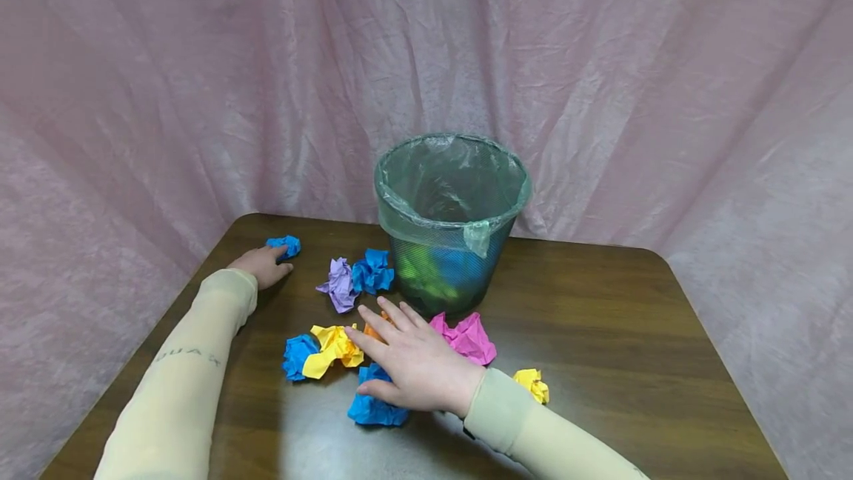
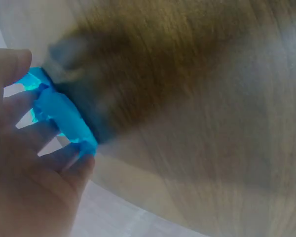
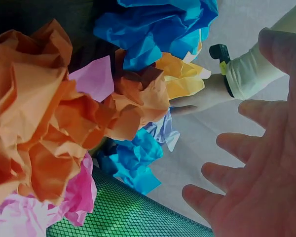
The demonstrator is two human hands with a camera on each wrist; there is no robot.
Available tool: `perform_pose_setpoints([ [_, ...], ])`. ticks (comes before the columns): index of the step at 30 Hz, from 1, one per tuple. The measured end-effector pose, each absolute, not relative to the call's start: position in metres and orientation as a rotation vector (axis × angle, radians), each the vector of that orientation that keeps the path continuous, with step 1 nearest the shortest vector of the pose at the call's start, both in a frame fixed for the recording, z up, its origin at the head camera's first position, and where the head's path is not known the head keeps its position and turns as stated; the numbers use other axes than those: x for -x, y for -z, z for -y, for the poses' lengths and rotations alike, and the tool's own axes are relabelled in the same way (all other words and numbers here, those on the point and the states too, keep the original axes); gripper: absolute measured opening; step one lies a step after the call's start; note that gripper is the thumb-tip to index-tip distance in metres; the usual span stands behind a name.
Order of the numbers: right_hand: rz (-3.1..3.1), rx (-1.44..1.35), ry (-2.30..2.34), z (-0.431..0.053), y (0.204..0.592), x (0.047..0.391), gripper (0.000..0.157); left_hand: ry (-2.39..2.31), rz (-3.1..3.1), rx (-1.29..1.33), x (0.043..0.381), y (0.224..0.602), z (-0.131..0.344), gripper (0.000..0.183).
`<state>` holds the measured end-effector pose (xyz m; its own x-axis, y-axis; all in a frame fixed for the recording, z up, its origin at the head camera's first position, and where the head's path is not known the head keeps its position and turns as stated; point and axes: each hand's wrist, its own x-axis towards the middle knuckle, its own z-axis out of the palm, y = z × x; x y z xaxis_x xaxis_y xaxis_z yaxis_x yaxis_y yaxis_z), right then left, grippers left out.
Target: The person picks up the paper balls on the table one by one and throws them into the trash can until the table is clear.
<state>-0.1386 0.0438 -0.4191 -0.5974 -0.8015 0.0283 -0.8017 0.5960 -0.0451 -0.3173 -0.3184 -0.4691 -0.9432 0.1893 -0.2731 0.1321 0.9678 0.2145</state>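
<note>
At the far left corner of the table, my left hand (image 1: 262, 265) grips a blue crumpled paper ball (image 1: 285, 247). The left wrist view shows its fingers spread along one side of the ball (image 2: 64, 113) and the thumb at its end. My right hand (image 1: 426, 361) is held with fingers spread over the middle group of balls, holding nothing. Under or beside it are an orange ball (image 3: 44, 133), mostly hidden from the head view, a blue ball (image 1: 376, 406) and a pink ball (image 1: 472, 339).
A mesh bin (image 1: 493, 258) with a clear liner stands at the back, coloured paper showing through its side. Purple (image 1: 340, 286) and blue balls (image 1: 374, 271) lie left of it. Nearer are another blue ball (image 1: 298, 358) and a yellow one (image 1: 336, 347); a second yellow ball (image 1: 532, 385) lies right.
</note>
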Motion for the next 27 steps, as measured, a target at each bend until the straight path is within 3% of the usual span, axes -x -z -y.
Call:
perform_pose_setpoints([
  [12, 2.81, -1.429, -0.104, -0.046, 0.427, 0.139, 0.079, -0.419, -2.914, -0.184, 0.313, 0.47, 0.313, 0.066],
  [22, 2.812, -1.431, -0.113, -0.045, 0.431, 0.138, 0.079, -0.463, -3.007, -0.22, 0.308, 0.476, 0.308, 0.03],
  [27, 2.836, -1.426, -0.128, -0.047, 0.433, 0.14, 0.078, -0.448, -3.025, -0.259, 0.303, 0.478, 0.305, 0.025],
])
